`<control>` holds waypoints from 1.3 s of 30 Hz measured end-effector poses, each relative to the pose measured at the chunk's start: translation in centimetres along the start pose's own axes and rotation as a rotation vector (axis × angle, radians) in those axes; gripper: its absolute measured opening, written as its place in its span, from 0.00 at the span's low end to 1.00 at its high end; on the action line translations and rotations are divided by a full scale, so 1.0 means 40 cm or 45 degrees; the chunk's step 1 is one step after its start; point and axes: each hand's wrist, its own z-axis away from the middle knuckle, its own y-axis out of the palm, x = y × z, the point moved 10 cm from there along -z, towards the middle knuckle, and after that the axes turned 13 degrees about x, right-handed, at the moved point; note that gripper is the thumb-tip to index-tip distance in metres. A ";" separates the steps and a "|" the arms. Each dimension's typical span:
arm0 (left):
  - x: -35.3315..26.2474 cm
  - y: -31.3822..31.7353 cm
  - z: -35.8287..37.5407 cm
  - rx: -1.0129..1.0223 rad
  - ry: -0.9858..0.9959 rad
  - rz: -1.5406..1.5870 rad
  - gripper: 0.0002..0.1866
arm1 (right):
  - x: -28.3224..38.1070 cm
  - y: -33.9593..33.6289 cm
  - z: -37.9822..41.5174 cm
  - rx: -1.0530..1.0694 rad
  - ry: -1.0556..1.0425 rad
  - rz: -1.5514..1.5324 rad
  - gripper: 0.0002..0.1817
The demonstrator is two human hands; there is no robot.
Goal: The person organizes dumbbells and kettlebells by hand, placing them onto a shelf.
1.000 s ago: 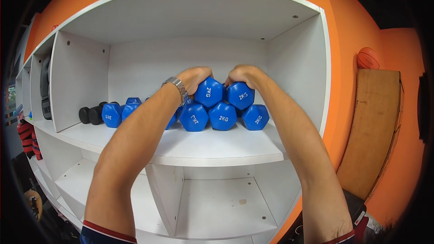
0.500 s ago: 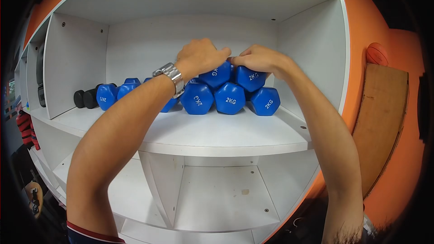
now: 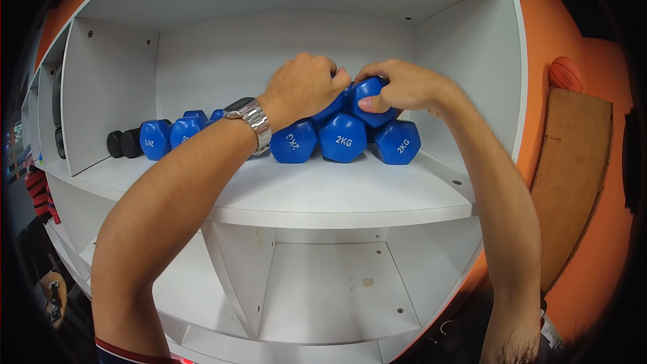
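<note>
Blue 2KG dumbbells with hexagonal ends are stacked on the white shelf. Three form the lower row at the right: a left one (image 3: 294, 143), a middle one (image 3: 343, 138) and a right one (image 3: 397, 142). My left hand (image 3: 303, 87), with a metal-banded watch (image 3: 251, 118) at its wrist, is closed over an upper blue dumbbell (image 3: 331, 109) and hides most of it. My right hand (image 3: 404, 89) grips the upper right blue dumbbell (image 3: 370, 89); its thumb presses the end face and its fingers curl over the top.
More blue dumbbells (image 3: 156, 140) and small black dumbbells (image 3: 124, 143) sit farther left. A side panel (image 3: 465, 74) bounds the shelf at right. Beyond it are an orange wall, a wooden board (image 3: 573, 162) and a basketball (image 3: 565, 74). Lower compartments (image 3: 337, 283) lie beneath.
My right hand has shifted its hold, its thumb now on the dumbbell's end face, and that dumbbell has turned and risen slightly. My left hand has moved slightly right with its dumbbell, which is more covered.
</note>
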 end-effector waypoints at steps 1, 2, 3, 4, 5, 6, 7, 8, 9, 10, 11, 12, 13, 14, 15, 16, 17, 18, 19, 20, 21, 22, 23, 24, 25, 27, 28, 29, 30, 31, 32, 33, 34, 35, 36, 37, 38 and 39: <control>0.000 0.000 0.002 -0.009 0.001 -0.014 0.25 | 0.001 -0.001 -0.002 0.017 -0.021 0.022 0.30; 0.000 -0.002 0.005 -0.019 0.001 -0.029 0.25 | 0.001 -0.001 -0.005 0.033 -0.045 0.044 0.30; -0.005 -0.004 0.007 0.004 -0.006 -0.050 0.25 | 0.003 -0.001 -0.009 0.033 -0.084 0.065 0.32; -0.010 -0.006 0.010 0.026 -0.016 -0.070 0.25 | -0.002 -0.007 -0.004 -0.015 -0.069 0.078 0.32; -0.012 -0.008 0.017 0.050 -0.028 -0.088 0.25 | -0.003 -0.011 0.005 -0.059 -0.053 0.091 0.32; -0.012 -0.010 0.018 0.086 -0.031 -0.117 0.24 | -0.003 -0.014 0.013 -0.105 -0.038 0.105 0.32; -0.012 -0.012 0.015 0.123 -0.032 -0.146 0.24 | -0.001 -0.023 0.018 -0.191 -0.069 0.208 0.32; -0.012 -0.012 0.014 0.158 -0.032 -0.173 0.24 | -0.002 -0.029 0.023 -0.278 -0.099 0.312 0.32; -0.017 -0.019 0.019 0.163 0.003 -0.166 0.24 | 0.012 -0.034 0.035 -0.369 -0.129 0.419 0.32; -0.020 -0.027 0.027 0.169 0.042 -0.159 0.23 | 0.011 -0.034 0.050 -0.405 -0.129 0.398 0.31; -0.025 -0.036 0.037 0.172 0.082 -0.152 0.23 | 0.014 -0.030 0.075 -0.442 -0.130 0.378 0.30; -0.028 -0.054 0.054 0.137 0.069 -0.158 0.23 | 0.017 -0.023 0.098 -0.480 -0.131 0.358 0.29; -0.032 -0.069 0.076 0.104 0.057 -0.163 0.23 | 0.022 -0.021 0.125 -0.579 -0.167 0.364 0.27; -0.040 -0.089 0.100 0.064 0.043 -0.169 0.22 | 0.028 -0.023 0.154 -0.680 -0.206 0.374 0.26; -0.049 -0.105 0.127 0.045 0.016 -0.134 0.22 | 0.036 -0.021 0.186 -0.780 -0.244 0.383 0.24; -0.062 -0.119 0.157 0.028 -0.007 -0.098 0.22 | 0.038 -0.013 0.214 -0.816 -0.252 0.344 0.23; -0.075 -0.135 0.184 0.006 -0.027 -0.062 0.21 | 0.047 -0.009 0.246 -0.855 -0.260 0.309 0.22; -0.097 -0.154 0.215 -0.060 0.037 0.000 0.20 | 0.048 -0.001 0.273 -0.886 -0.262 0.271 0.22; -0.114 -0.172 0.247 -0.125 0.101 0.066 0.19 | 0.051 0.007 0.298 -0.914 -0.315 0.254 0.21; -0.130 -0.186 0.282 -0.191 0.160 0.132 0.17 | 0.052 0.016 0.321 -0.939 -0.368 0.237 0.20; -0.140 -0.194 0.318 -0.246 0.185 0.188 0.16 | 0.053 0.024 0.343 -0.961 -0.422 0.219 0.19; -0.151 -0.200 0.355 -0.304 0.210 0.242 0.15 | 0.053 0.028 0.369 -0.995 -0.480 0.168 0.18; -0.158 -0.201 0.392 -0.359 0.234 0.297 0.13 | 0.051 0.033 0.396 -1.026 -0.536 0.114 0.17; -0.167 -0.203 0.437 -0.462 0.252 0.225 0.11 | 0.045 0.043 0.424 -1.054 -0.586 0.058 0.16; -0.174 -0.199 0.484 -0.562 0.270 0.157 0.09 | 0.030 0.057 0.456 -1.083 -0.647 -0.061 0.15; -0.191 -0.168 0.575 -0.675 0.248 0.072 0.08 | -0.017 0.110 0.529 -1.139 -0.720 -0.315 0.11; -0.199 -0.153 0.620 -0.696 0.213 0.048 0.09 | -0.042 0.150 0.571 -1.150 -0.709 -0.429 0.10; -0.205 -0.137 0.667 -0.714 0.179 0.024 0.10 | -0.062 0.197 0.617 -1.164 -0.694 -0.544 0.08; -0.210 -0.107 0.711 -0.646 0.181 0.100 0.11 | -0.079 0.247 0.658 -1.179 -0.675 -0.658 0.07; -0.214 -0.077 0.758 -0.575 0.179 0.177 0.12 | -0.093 0.305 0.688 -1.173 -0.635 -0.750 0.06; -0.208 -0.030 0.796 -0.465 0.209 0.390 0.12 | -0.108 0.364 0.715 -1.170 -0.592 -0.841 0.05; -0.203 0.027 0.831 -0.347 0.235 0.607 0.12 | -0.117 0.428 0.733 -1.095 -0.549 -0.866 0.05; -0.204 0.076 0.858 -0.294 0.222 0.737 0.11 | -0.130 0.493 0.757 -1.036 -0.507 -0.889 0.05; -0.198 0.136 0.883 -0.194 0.187 0.890 0.10 | -0.134 0.559 0.784 -0.959 -0.402 -0.874 0.06; -0.193 0.196 0.915 -0.095 0.147 1.049 0.09 | -0.137 0.627 0.816 -0.881 -0.289 -0.866 0.06; -0.190 0.256 0.954 0.011 0.103 1.192 0.08 | -0.159 0.699 0.857 -0.847 -0.123 -0.881 0.05; -0.199 0.311 0.992 0.154 0.065 1.326 0.08 | -0.181 0.775 0.902 -0.811 0.037 -0.893 0.05; -0.214 0.357 1.028 0.299 0.079 1.426 0.08 | -0.212 0.862 0.967 -0.839 0.196 -1.008 0.07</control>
